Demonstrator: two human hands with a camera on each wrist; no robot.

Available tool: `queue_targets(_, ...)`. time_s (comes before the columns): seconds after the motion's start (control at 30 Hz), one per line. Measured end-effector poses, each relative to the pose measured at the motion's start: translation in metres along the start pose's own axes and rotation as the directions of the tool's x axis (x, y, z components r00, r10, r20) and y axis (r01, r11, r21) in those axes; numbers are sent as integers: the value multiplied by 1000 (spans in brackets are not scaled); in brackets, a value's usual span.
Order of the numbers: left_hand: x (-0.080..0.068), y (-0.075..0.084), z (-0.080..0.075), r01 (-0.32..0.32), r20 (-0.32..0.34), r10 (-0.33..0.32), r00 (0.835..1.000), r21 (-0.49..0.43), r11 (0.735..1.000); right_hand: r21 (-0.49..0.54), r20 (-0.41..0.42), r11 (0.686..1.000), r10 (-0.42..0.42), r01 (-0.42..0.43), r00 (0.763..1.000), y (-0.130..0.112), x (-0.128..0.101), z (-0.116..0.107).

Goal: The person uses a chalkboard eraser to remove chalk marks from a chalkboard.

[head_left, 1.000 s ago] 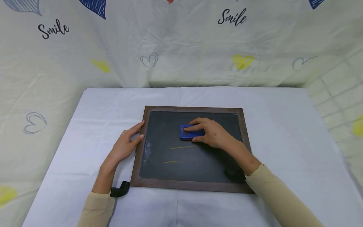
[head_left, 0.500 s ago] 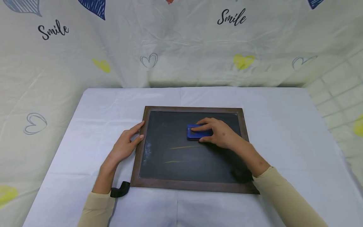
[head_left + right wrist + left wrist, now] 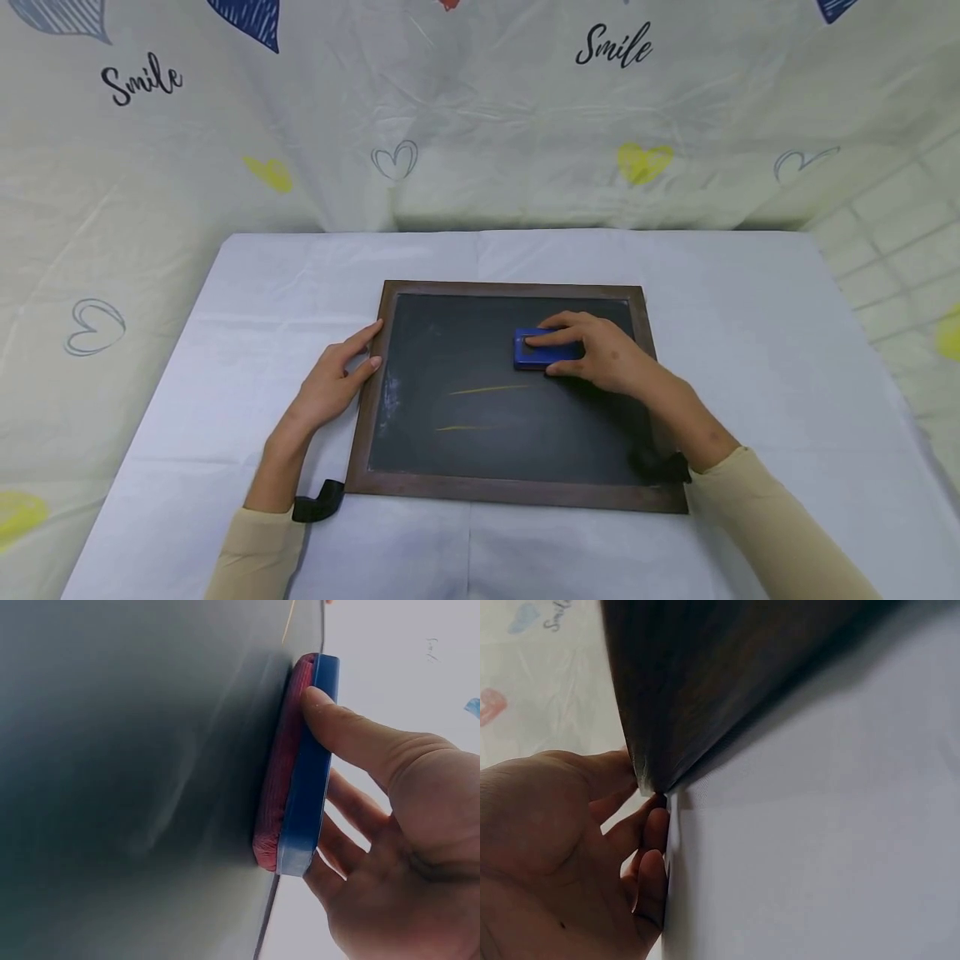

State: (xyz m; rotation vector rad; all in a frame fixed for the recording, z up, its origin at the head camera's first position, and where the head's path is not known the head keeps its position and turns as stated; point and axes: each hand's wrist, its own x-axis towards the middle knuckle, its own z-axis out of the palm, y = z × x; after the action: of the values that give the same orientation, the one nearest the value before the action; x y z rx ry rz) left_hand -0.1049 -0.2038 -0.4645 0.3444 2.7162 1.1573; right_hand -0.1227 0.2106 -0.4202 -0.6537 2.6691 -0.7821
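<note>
A small chalkboard with a dark wooden frame (image 3: 510,288) lies flat on the table. Two faint yellow chalk lines (image 3: 487,389) cross its dark surface. My right hand (image 3: 600,354) grips a blue eraser (image 3: 534,351) and presses it on the board's upper right part. In the right wrist view the eraser (image 3: 307,765) shows a blue back and a red felt pad (image 3: 276,772) flat on the board. My left hand (image 3: 330,382) rests against the frame's left edge, fingers straight. The left wrist view shows those fingers (image 3: 641,862) beside the frame (image 3: 705,690).
A pale lilac cloth (image 3: 750,333) covers the table. A wrinkled curtain (image 3: 480,108) printed with hearts and "Smile" hangs behind and at both sides. Black straps (image 3: 318,502) sit at both wrists. White chalk smears (image 3: 390,400) mark the board's left side.
My right hand has slid the blue eraser to the right across the upper part of the board. The left hand and the board have not moved.
</note>
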Motion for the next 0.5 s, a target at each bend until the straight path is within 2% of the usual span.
queue_targets(0.5,0,1,-1,-18,2,18,1000,3,1000,7,-26,1000,15,-14,1000,20,-19,-13)
